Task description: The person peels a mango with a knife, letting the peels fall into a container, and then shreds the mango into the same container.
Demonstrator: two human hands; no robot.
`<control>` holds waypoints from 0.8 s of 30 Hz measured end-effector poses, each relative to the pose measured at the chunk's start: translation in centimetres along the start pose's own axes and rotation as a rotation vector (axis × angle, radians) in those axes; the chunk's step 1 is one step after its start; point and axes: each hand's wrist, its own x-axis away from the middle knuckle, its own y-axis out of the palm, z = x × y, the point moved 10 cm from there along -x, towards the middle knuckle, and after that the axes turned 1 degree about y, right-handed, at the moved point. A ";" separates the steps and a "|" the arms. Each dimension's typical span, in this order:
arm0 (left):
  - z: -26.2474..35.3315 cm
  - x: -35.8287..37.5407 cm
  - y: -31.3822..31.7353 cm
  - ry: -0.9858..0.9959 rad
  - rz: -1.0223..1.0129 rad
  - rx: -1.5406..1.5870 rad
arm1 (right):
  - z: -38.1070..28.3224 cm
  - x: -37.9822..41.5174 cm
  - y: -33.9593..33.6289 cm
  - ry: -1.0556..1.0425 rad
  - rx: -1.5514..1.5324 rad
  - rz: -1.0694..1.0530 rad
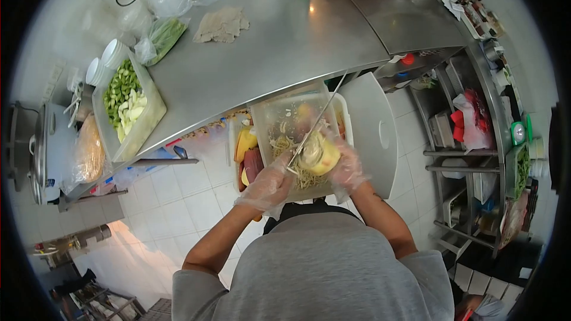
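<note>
Both hands wear clear plastic gloves over a translucent tub (262,120) under the counter's front edge. My right hand (343,166) is wrapped round a pale yellow piece of produce (321,153) with a hollowed, wet-looking face. On the other side, my left hand (275,183) is closed on the lower end of a long thin metal tool (321,115), which slants up to the right across the produce. Pale shreds (309,179) lie in the tub beneath. Yellow and dark red produce (253,163) sits just left of the tub.
A container of chopped green and pale vegetables (156,110) stands on the steel counter (267,35) at left, near a cloth (221,25) and a bagged green vegetable (166,38). A grey lid-like panel (377,137) is right of the tub; metal shelving (461,153) stands farther right.
</note>
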 end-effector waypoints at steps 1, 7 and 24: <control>0.6 -0.1 0.0 0.070 0.039 0.022 | 1.3 0.0 -0.1 0.071 -0.006 0.058; -1.6 -0.6 -0.1 0.061 0.136 -0.082 | 4.2 0.4 -2.9 0.300 -0.053 0.277; -1.4 -0.4 0.5 0.025 0.139 0.086 | 0.5 0.3 -1.0 0.084 -0.119 0.018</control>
